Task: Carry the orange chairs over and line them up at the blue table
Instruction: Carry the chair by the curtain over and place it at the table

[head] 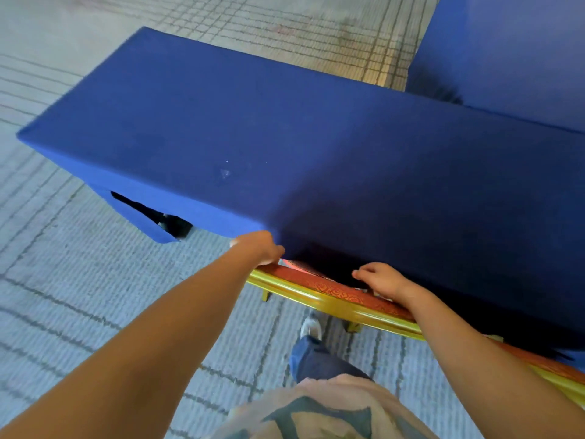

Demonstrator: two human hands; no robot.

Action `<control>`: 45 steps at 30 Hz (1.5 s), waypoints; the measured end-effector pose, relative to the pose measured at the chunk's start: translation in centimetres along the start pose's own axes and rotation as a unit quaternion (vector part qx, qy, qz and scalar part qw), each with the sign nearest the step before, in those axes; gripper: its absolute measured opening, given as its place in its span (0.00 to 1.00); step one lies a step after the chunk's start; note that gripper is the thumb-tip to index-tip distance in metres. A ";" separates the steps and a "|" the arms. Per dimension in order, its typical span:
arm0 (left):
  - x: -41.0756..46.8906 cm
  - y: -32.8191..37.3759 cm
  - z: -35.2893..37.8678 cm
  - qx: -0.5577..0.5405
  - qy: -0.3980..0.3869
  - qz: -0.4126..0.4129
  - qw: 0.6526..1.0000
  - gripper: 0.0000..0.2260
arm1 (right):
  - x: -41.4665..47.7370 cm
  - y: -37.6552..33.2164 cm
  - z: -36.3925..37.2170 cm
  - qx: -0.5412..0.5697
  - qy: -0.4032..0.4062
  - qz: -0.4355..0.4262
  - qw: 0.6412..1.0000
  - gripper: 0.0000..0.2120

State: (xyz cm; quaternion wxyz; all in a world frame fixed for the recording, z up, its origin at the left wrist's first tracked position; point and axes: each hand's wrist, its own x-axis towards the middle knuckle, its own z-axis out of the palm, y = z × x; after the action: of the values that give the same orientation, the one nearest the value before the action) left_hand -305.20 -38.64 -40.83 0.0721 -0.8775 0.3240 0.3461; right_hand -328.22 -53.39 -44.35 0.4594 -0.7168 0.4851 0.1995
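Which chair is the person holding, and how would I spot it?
Look for the long blue table across the middle. Tucked against its near edge is an orange chair with a shiny gold frame. It is the one whose top the left hand and right hand grip.

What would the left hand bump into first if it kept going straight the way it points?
Most likely the near edge of the long table covered in blue cloth. The left hand, gripping the gold-framed orange chair back, looks almost against it, though depth is unclear.
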 end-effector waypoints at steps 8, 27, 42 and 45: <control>-8.9 -4.2 -2.6 -0.203 0.167 0.046 0.964 0.12 | -9.2 -8.7 2.3 0.029 0.135 -0.174 0.975 0.22; -28.2 -35.3 -3.0 -0.450 0.399 -0.137 0.787 0.12 | -22.7 -34.5 22.1 -0.081 0.010 -0.446 0.891 0.26; -32.0 -60.4 -13.3 -0.493 0.543 -0.260 0.629 0.13 | -20.9 -67.1 36.5 -0.115 -0.119 -0.613 0.773 0.28; -31.1 -64.7 -16.9 -0.486 0.570 -0.277 0.601 0.12 | -20.1 -74.3 38.4 -0.125 -0.134 -0.635 0.751 0.28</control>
State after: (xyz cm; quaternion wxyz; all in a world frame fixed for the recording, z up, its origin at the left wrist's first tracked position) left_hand -272.79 22.04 -14.09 -0.4718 -0.8501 -0.1758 -0.1546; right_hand -265.86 -2.42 -14.28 0.4467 -0.8768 -0.1776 0.0149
